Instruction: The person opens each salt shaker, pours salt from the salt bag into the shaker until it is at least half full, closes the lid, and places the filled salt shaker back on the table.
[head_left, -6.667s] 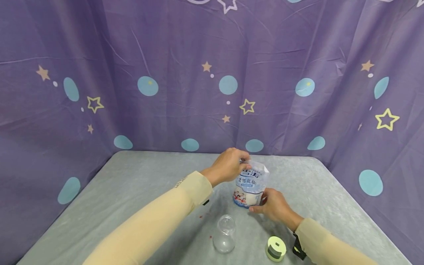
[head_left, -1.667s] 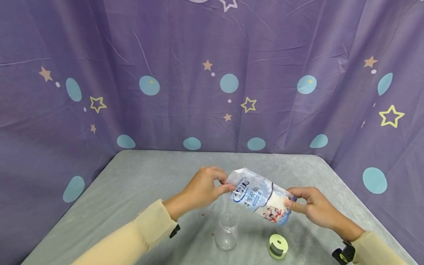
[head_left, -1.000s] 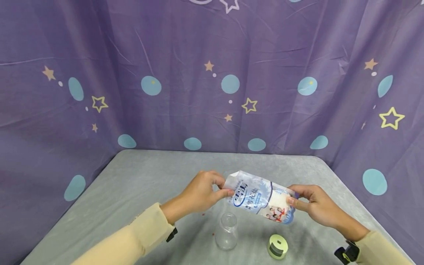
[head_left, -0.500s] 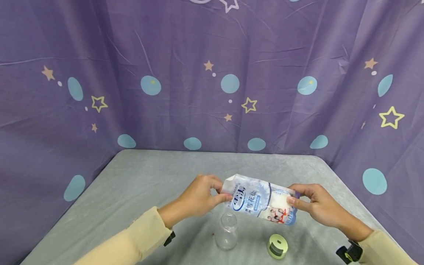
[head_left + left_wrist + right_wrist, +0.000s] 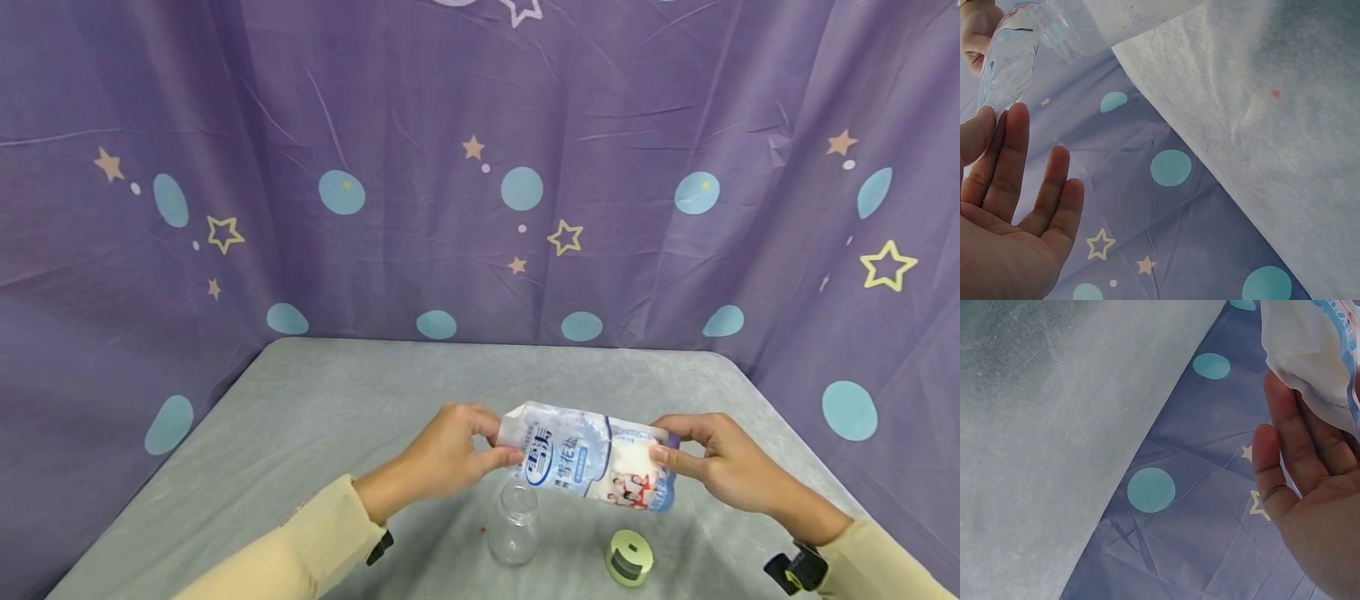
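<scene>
A blue-and-white bag of salt [image 5: 577,457] is held nearly level above the table, its top end to the left and slightly higher along its upper edge. My left hand [image 5: 446,450] pinches that top end between thumb and fingers. At the bottom end my right hand [image 5: 731,467] grips the bag, thumb in front. Below the bag's left end stands a clear jar [image 5: 513,533], upright and uncapped, its mouth just under the bag. In the left wrist view the bag's clear side [image 5: 1010,62] reaches close to the jar's rim; whether they touch I cannot tell.
A round light-green lid [image 5: 628,558] lies on the grey-covered table [image 5: 360,392], to the right of the jar. A tiny red speck lies left of the jar. Behind the table hangs a purple curtain [image 5: 420,250] with stars and dots.
The bag has gone from upright to tipped over sideways. Over the last second its left end sinks toward the jar, and my left hand lowers with it. Jar and lid stay in place.
</scene>
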{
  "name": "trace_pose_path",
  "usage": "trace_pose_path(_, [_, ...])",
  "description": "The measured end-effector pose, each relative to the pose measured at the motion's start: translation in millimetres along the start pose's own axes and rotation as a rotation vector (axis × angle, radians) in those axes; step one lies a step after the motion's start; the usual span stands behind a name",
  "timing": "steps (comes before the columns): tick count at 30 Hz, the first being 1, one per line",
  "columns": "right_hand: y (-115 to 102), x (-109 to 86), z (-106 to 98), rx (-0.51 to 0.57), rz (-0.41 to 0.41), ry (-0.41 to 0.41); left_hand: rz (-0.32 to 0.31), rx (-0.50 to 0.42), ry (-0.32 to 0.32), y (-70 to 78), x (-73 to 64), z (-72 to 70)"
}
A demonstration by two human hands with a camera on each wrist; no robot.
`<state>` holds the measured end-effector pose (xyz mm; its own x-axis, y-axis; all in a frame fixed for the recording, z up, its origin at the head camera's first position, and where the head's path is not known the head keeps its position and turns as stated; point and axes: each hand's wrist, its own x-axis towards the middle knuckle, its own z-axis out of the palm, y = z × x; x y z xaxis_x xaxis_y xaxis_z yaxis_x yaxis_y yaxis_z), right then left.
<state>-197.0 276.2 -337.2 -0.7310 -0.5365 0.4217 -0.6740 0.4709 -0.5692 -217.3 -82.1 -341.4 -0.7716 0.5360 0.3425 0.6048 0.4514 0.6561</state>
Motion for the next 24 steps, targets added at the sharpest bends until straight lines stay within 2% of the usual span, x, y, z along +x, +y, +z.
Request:
trace_pose_path(6, [-3.0, 1.5, -3.8, -0.032, 0.016, -0.007, -0.007, -0.026, -0.015, -1.2, -2.3, 1.4])
trace_pose_path(13, [-9.8, 4.7, -8.3, -0.057, -0.025, -0.011, 0.001, -0.024, -0.007, -1.7, -4.0, 1.6])
trace_pose_path(24, [-17.1, 10.5, -13.9, -0.118, -0.028, -0.006, 0.000, -0.030, -0.004, -2.9, -5.8, 2.2])
